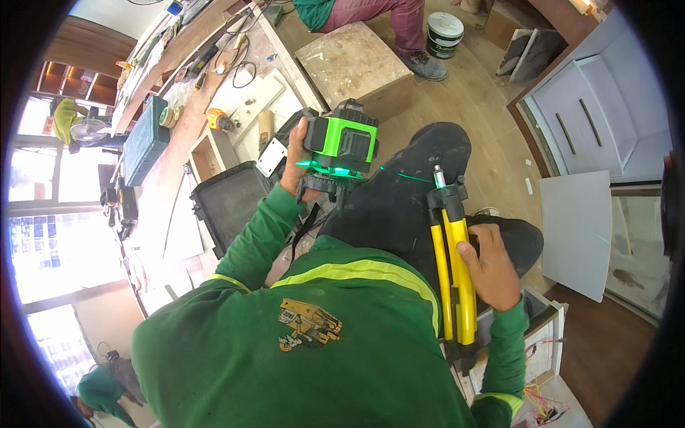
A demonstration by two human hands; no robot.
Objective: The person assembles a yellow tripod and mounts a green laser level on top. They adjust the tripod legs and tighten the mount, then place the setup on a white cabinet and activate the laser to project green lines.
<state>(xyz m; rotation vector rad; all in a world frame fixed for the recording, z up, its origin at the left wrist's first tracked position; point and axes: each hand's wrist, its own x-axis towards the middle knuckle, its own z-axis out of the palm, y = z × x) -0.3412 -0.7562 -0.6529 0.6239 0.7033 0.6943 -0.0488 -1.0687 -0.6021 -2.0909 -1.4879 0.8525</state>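
Observation:
My left hand [294, 158] is closed around the side of a green and black laser level [347, 138], held up over my left thigh. Green light glows at its lower part, and a thin green line falls across my dark trousers [399, 203]. On the right, a yellow and black tripod [464, 292] rests along my lap with its legs folded together. Its head, with a metal mounting screw [439, 173] on top, points away from me. My right hand [492, 267] grips the tripod's legs, thumb on the near side. The laser level and tripod are apart.
An open black case [232, 203] lies left of my left forearm. Beyond it are a teal toolbox [147, 139] and an orange drill [220, 119]. Ahead stand a wooden box [353, 60], a seated person's leg [408, 28] and a bucket [444, 36]. A white panel [576, 232] leans at right.

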